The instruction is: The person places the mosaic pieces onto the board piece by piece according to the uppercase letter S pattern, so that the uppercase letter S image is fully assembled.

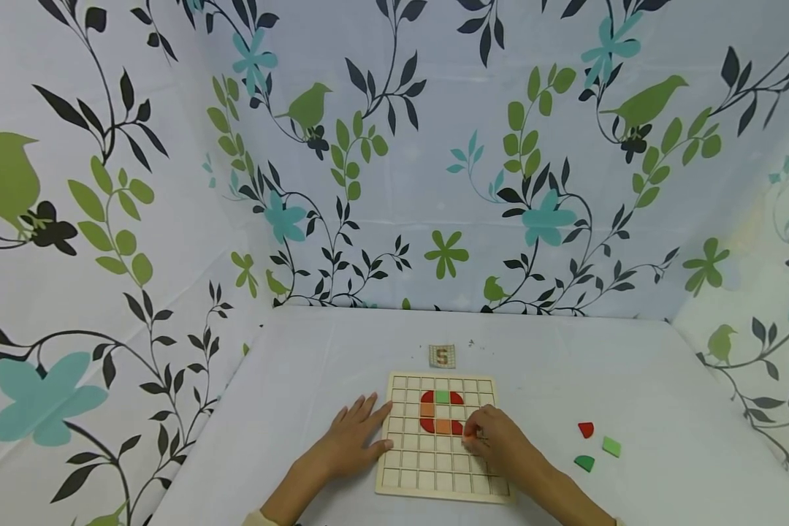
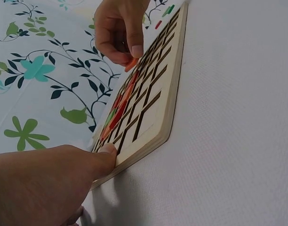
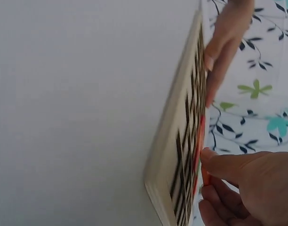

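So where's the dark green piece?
In the head view, the dark green piece lies on the white surface right of the wooden board, below the loose red piece and beside the loose light green square.

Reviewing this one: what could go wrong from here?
Possibly three things. The orange piece pinched in the right hand could knock the neighboring red piece askew as it is lowered. The board might shift if pressed, since the left hand steadies only one side. The loose light-green piece lies beyond the right forearm, so an outward swing might scatter it.
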A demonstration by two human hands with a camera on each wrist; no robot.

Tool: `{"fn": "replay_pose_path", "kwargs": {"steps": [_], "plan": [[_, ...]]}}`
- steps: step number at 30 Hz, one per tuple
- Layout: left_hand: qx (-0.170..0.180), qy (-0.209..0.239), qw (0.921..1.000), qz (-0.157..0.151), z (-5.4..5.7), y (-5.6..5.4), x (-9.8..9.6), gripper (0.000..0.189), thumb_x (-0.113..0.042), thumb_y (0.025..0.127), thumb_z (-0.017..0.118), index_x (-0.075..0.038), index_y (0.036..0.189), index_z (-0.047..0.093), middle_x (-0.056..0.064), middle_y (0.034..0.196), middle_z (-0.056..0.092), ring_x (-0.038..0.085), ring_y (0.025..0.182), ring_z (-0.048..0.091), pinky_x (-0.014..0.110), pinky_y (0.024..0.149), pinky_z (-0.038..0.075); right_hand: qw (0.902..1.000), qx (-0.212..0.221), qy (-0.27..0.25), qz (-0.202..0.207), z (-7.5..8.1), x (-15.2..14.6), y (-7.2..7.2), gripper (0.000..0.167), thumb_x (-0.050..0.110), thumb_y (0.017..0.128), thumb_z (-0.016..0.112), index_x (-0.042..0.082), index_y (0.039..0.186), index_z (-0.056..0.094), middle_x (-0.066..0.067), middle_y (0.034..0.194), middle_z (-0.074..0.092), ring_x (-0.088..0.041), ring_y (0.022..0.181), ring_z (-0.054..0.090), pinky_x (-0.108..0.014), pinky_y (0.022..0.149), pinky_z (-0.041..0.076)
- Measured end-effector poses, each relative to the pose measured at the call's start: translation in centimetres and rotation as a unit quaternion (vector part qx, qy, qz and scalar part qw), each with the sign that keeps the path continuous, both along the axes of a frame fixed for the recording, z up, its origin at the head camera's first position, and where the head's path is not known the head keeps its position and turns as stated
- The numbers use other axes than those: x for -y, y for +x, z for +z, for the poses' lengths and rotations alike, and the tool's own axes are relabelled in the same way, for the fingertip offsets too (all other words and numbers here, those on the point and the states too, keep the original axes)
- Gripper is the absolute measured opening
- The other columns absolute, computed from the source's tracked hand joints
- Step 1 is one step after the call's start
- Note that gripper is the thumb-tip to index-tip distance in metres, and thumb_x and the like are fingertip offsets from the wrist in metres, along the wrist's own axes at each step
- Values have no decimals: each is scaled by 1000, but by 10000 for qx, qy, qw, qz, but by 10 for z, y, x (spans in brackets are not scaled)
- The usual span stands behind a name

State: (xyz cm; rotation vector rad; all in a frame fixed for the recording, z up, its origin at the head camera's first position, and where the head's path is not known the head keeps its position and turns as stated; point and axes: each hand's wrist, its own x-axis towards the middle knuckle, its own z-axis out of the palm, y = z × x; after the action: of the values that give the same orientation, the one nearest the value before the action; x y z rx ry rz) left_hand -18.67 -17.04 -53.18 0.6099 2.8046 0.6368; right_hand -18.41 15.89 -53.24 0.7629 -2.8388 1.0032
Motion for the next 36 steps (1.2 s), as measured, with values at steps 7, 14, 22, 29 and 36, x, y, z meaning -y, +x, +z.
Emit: {"fn": "replay_pose_path", "kwargs": {"steps": [7, 14, 22, 29, 36], "plan": [[41, 32, 10000, 5, 0, 2, 1, 72, -53, 106, 57, -17, 165, 38, 21, 173, 24, 45, 160, 20, 71, 125, 17, 9963, -693, 106, 491, -7, 12, 6, 18, 10, 91, 83, 19, 88, 68, 11, 97, 61, -3, 90, 54, -24, 79, 56], [16, 28, 10000, 2, -2, 2, 2, 73, -55, 106, 56, -18, 166, 37, 20, 174, 23, 44, 161, 19, 70, 126, 16, 9970, -519, 212, 534, -2, 11, 9, 12, 11, 94, 80, 18, 92, 71, 11, 99, 64, -1, 91, 54, -26, 80, 56], [-7, 87, 10000, 6, -1, 2, 2, 72, -52, 106, 57, -16, 165, 37, 21, 173, 24, 46, 160, 20, 71, 125, 16, 9931, -880, 452, 630, -2, 9, 12, 12, 7, 94, 80, 17, 96, 73, 11, 102, 67, -5, 97, 60, -25, 84, 59], [-92, 53, 9999, -40, -3, 0, 1, 72, -52, 107, 57, -16, 165, 37, 21, 173, 24, 46, 160, 20, 71, 125, 17, 9927, -765, 719, 590, 4, 9, 12, 13, 7, 93, 80, 18, 96, 73, 12, 102, 67, -6, 95, 59, -25, 84, 59], [-28, 47, 10000, -25, -4, 0, 3, 72, -54, 107, 56, -17, 166, 36, 21, 173, 23, 46, 160, 19, 71, 126, 16, 9899, -1094, 644, 625, 0, 11, 14, 11, 7, 93, 81, 14, 99, 75, 7, 102, 66, -5, 95, 61, -24, 83, 60]]}}
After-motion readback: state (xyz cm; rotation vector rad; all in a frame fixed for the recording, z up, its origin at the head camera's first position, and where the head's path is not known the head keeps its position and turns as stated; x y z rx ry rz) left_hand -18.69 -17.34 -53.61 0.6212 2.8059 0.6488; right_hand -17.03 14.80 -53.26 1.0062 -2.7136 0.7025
